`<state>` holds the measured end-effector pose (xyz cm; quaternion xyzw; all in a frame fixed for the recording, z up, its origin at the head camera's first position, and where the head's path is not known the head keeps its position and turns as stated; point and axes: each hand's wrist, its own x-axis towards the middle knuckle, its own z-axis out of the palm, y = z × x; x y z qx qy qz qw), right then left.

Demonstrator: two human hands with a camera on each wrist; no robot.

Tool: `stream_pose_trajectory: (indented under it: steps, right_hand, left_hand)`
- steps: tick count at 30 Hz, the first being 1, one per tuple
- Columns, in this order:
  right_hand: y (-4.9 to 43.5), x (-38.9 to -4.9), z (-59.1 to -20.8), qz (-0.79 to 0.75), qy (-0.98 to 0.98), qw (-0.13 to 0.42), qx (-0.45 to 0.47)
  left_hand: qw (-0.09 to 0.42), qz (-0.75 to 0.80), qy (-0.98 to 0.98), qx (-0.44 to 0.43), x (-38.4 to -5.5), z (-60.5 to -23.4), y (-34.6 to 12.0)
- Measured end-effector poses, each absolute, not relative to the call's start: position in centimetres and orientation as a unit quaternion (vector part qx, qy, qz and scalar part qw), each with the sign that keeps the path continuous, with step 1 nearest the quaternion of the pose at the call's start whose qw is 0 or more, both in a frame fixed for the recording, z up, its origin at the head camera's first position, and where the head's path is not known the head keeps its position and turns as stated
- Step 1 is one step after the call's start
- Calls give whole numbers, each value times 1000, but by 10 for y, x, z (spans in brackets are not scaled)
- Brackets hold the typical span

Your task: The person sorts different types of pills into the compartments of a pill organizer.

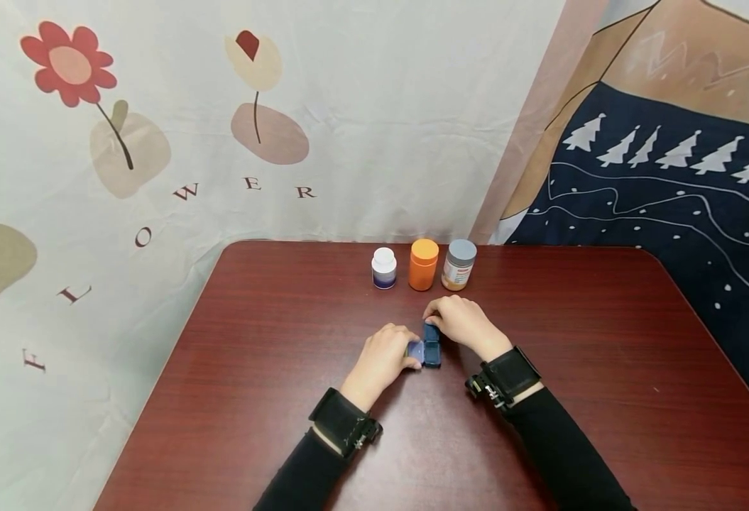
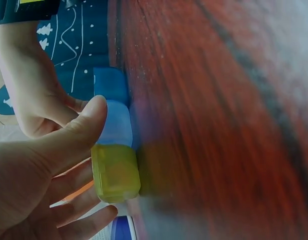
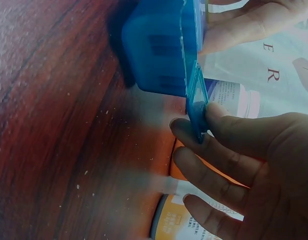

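Observation:
A small pill box (image 1: 432,354) with a blue, a pale violet and a yellow compartment stands on the table. Its blue lid (image 3: 198,105) is swung up on the far side, and the right hand (image 1: 462,323) pinches that lid between thumb and forefinger. From the left, the left hand (image 1: 382,358) grips the box, its thumb lying along the pale violet compartment (image 2: 117,122). The yellow compartment (image 2: 116,172) sits nearest the left palm in the left wrist view; in the head view the left fingers hide it.
Beyond the hands stand a white bottle (image 1: 383,268), an orange bottle (image 1: 423,265) and a grey-capped bottle (image 1: 458,265) in a row. They are close to the far edge of the reddish-brown table (image 1: 272,319). A printed cloth (image 1: 374,106) hangs behind.

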<state>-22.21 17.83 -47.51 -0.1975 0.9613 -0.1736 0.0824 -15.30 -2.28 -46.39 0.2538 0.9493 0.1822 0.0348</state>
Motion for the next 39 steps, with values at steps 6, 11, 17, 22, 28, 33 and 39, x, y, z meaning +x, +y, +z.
stream_pose_trajectory:
  steps: [6,11,17,22,28,33,39]
  right_hand:
    - [163,-197,-439,-172,966,86,-173]
    - [161,-192,-442,-157,970,49,-177]
    - [161,-188,-445,-154,970,15,-187]
    - [162,-186,-446,-151,969,3,-193]
    - [167,-183,-441,-141,971,-4,-195]
    - [172,-184,-436,-129,972,-6,-196]
    - [180,-183,-435,-127,971,-28,-200]
  left_hand:
    - [14,127,954,270,-151,-464,-23]
    - [-12,87,956,282,-147,-464,-24]
    - [-16,73,958,275,-146,-464,-26]
    - [-17,88,959,268,-145,-464,-32]
    - [-41,97,958,268,-139,-463,-37]
    - [-66,91,956,269,-134,-464,-40]
    - [-89,76,956,268,-131,-467,-41]
